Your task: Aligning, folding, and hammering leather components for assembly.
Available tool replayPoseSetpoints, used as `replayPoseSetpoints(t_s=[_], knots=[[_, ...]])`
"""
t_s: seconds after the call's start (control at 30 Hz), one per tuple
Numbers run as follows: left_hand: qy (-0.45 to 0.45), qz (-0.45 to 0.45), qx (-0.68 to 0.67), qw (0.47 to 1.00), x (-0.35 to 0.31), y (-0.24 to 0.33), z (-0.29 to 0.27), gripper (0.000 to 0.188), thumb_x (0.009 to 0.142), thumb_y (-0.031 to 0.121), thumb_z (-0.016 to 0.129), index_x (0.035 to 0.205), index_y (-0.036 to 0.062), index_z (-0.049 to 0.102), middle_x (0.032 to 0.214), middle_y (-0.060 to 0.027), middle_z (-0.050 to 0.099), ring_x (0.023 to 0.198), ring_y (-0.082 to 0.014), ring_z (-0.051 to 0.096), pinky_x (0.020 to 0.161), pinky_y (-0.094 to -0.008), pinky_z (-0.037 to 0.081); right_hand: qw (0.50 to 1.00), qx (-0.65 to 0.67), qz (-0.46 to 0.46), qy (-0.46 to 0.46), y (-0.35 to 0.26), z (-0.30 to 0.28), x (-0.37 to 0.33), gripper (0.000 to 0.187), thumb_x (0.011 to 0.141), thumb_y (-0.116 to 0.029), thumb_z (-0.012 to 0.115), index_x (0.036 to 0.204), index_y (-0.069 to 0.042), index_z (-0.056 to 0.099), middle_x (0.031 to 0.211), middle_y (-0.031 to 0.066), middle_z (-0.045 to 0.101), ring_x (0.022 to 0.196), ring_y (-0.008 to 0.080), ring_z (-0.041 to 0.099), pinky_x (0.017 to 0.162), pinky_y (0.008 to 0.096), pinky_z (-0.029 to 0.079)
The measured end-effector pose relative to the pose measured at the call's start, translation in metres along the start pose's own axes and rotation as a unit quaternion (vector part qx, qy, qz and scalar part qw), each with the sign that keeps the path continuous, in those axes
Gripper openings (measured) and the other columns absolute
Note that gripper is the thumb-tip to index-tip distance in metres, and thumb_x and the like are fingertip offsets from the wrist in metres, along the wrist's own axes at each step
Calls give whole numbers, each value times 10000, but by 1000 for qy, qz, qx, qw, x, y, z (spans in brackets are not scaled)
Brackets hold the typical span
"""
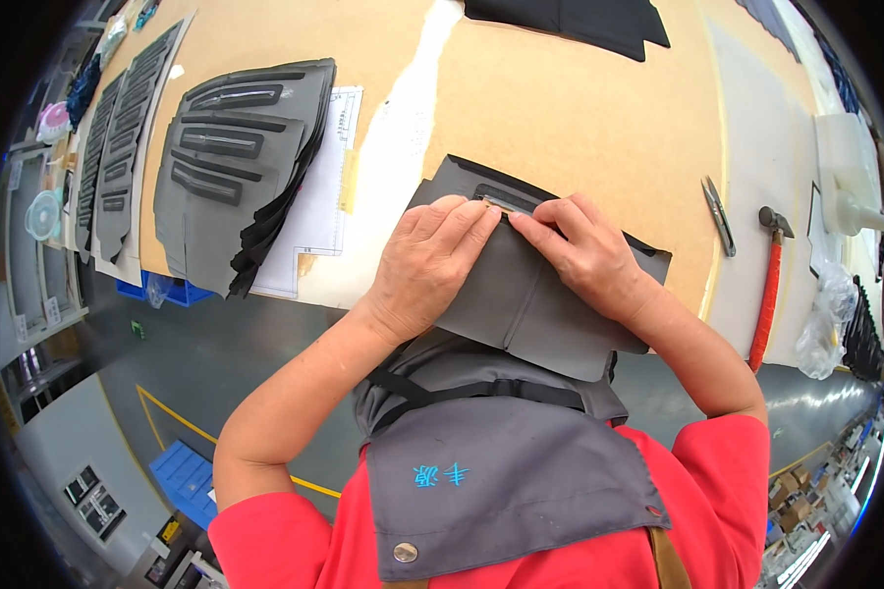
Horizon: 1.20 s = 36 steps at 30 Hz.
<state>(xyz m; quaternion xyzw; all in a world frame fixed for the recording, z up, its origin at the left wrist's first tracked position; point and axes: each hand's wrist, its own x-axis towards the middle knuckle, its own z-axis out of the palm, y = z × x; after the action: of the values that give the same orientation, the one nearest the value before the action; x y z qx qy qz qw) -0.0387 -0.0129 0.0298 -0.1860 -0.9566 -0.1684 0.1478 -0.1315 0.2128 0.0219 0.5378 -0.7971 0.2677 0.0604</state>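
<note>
A dark grey panel of leather-like sheet [521, 285] lies at the table's front edge, partly hanging over it against my apron. Near its far side is a slot with a raised black border [506, 193]. My left hand [427, 253] presses on the panel from the left, fingers held together, their tips at the slot. From the right, my right hand [584, 250] has its thumb and bent fingers closed on the panel's material at the same slot. Between the fingertips shows a narrow tan strip [496, 204], too small to name.
Stacked grey panels with black-bordered slots [255, 147] lie on the left over a paper pattern [339, 187]. A cutter [719, 216] and a red-handled hammer [771, 285] are at right. A black piece [580, 22] rests at the far side; a clear plastic bag [823, 329] sits at the right edge.
</note>
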Motion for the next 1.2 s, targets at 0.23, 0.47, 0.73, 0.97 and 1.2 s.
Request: replayPoseSetpoints(t_s=[0.23, 0.47, 0.73, 0.97, 1.2], knots=[[0, -9, -12, 1000, -2, 1, 2, 438, 860, 32, 641, 1297, 44, 680, 1181, -62, 644, 1170, -232, 614, 992, -374, 491, 993, 89, 78, 23, -4, -2, -3, 363, 783, -8, 725, 1146, -24, 712, 979, 87, 624, 888, 263, 621, 768, 360, 551], [-7, 24, -4, 1000, 3, 6, 0, 439, 857, 67, 649, 1295, 37, 674, 1190, -87, 647, 1158, -250, 628, 994, -370, 513, 1000, -9, 6, -9, -7, -11, -1, 276, 842, -18, 782, 1110, -14, 719, 962, 85, 646, 863, 258, 632, 751, 356, 554], [-7, 19, -14, 1000, 2, 7, 3, 435, 862, 73, 642, 1295, 41, 675, 1186, -84, 643, 1164, -246, 627, 1006, -371, 523, 983, 113, 144, 30, -13, -12, -14, 295, 828, -6, 780, 1115, -68, 753, 953, 86, 649, 845, 250, 633, 710, 373, 547], [-25, 24, -12, 999, 4, 9, -2, 444, 869, 78, 636, 1310, 76, 683, 1173, -81, 624, 1163, -240, 622, 1012, -367, 519, 998, 18, 65, 3, -13, -15, -19, 372, 770, 15, 714, 1137, -37, 748, 1003, 68, 631, 870, 223, 612, 729, 361, 558], [-31, 54, -20, 998, 4, 15, 3, 462, 838, 66, 655, 1294, -7, 665, 1193, -99, 641, 1159, -252, 631, 1010, -379, 537, 992, 52, 109, 22, -15, -15, -20, 343, 779, 24, 734, 1117, -31, 732, 979, 77, 643, 866, 244, 626, 727, 364, 556]])
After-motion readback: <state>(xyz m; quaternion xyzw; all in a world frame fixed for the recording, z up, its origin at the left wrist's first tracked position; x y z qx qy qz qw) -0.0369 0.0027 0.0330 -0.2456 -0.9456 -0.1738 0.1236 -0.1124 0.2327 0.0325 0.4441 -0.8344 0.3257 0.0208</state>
